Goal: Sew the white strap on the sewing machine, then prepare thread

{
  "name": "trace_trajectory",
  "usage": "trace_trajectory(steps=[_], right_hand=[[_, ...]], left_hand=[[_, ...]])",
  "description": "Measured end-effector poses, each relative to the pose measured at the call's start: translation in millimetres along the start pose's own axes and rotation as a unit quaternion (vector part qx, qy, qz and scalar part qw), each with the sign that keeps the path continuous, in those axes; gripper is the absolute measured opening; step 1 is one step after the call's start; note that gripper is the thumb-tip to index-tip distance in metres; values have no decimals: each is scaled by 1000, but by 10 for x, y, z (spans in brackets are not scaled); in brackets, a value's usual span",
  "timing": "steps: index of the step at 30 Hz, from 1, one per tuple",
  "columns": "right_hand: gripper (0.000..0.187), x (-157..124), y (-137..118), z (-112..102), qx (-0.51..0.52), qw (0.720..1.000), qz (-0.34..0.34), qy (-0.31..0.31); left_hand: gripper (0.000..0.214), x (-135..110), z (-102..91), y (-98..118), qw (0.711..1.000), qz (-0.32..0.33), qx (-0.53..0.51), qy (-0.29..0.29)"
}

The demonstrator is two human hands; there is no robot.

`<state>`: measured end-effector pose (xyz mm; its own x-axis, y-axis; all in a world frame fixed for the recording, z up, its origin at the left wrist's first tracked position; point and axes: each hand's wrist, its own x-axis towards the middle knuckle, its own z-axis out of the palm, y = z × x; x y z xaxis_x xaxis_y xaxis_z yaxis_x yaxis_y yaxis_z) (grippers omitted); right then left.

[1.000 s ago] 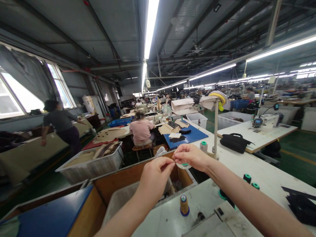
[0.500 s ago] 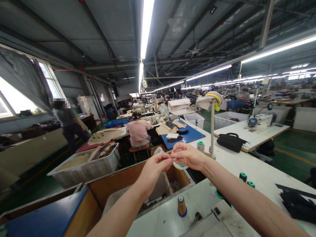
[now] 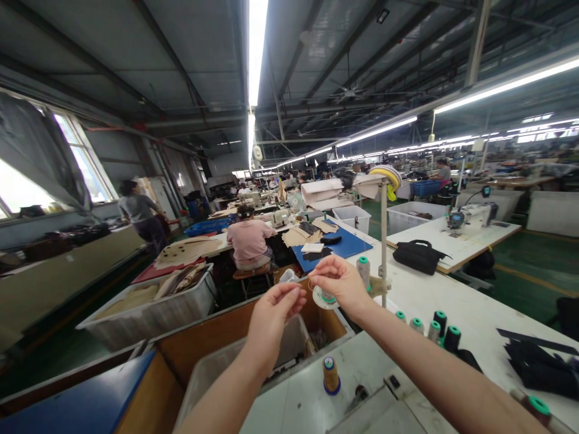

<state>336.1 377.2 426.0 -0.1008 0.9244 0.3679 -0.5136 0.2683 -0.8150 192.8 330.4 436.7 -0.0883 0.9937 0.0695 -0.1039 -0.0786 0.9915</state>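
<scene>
Above the sewing table, my left hand (image 3: 278, 304) is closed in a pinch, thumb against the fingertips; what lies between them is too small to make out. My right hand (image 3: 338, 282) pinches a fine thread (image 3: 310, 284), which shows faintly at its fingertips. A small gap separates the two hands. Just behind and below my right hand is a round white thread-stand disc (image 3: 324, 300), partly covered by that hand. A cone of golden-brown thread (image 3: 331, 377) stands upright on the table (image 3: 294, 410) below my hands.
Several thread cones (image 3: 434, 330) stand beyond my right forearm, near black fabric pieces (image 3: 538, 367). An upright pole (image 3: 383, 247) rises from the table. A black bag (image 3: 418, 257) lies further back. A co-worker in pink (image 3: 251, 241) sits ahead; another person (image 3: 142, 214) is at the left.
My hands have moved apart from touching fingertips, the left one slightly down and left. The view has shifted a little, and more thread cones show past my right arm. The person at the left has moved.
</scene>
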Motion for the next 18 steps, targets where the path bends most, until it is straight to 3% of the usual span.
trace_trajectory(steps=[3, 8, 18], right_hand=[[33, -2, 2, 4, 1, 1000, 4, -5], [34, -10, -18, 6, 4, 1000, 20, -21], [39, -37, -35, -88, 60, 991, 109, -53]], left_hand=[[44, 60, -12, 1, 1000, -9, -16, 8], [45, 96, 71, 48, 999, -27, -3, -41], [33, 36, 12, 33, 994, 15, 105, -35]])
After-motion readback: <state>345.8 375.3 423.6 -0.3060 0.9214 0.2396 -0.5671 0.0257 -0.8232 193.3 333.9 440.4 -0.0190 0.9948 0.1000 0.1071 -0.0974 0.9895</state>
